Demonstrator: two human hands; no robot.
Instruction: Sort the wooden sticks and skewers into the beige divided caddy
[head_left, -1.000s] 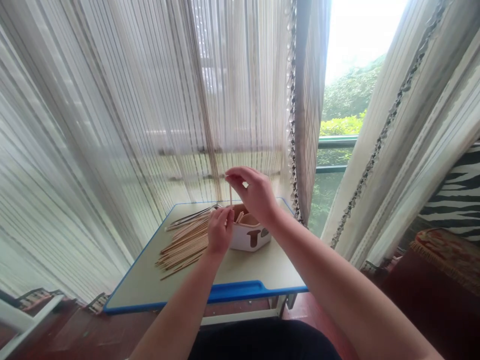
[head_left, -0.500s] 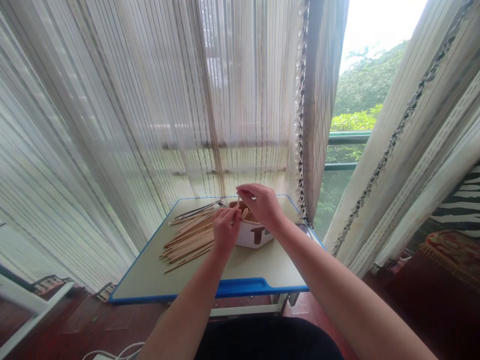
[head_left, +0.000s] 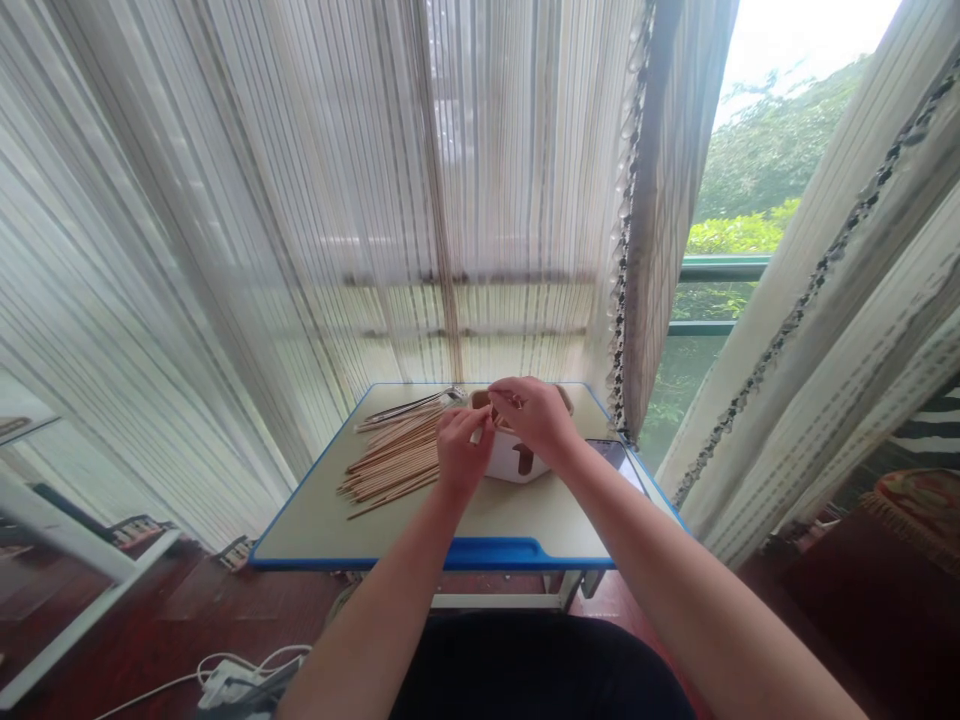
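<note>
Left hand [head_left: 463, 446] and right hand [head_left: 535, 411] partly hide the box [head_left: 508, 461], their grips unclear

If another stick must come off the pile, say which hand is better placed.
Probably the left hand: it is beside the sticks; the right hand is farther off, at the white box.

Glare at window [head_left: 780, 170] — dim floor [head_left: 172, 620]

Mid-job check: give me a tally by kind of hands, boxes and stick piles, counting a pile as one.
Hands: 2, left hand and right hand
Box: 1
Stick pile: 1
Total: 4
</note>
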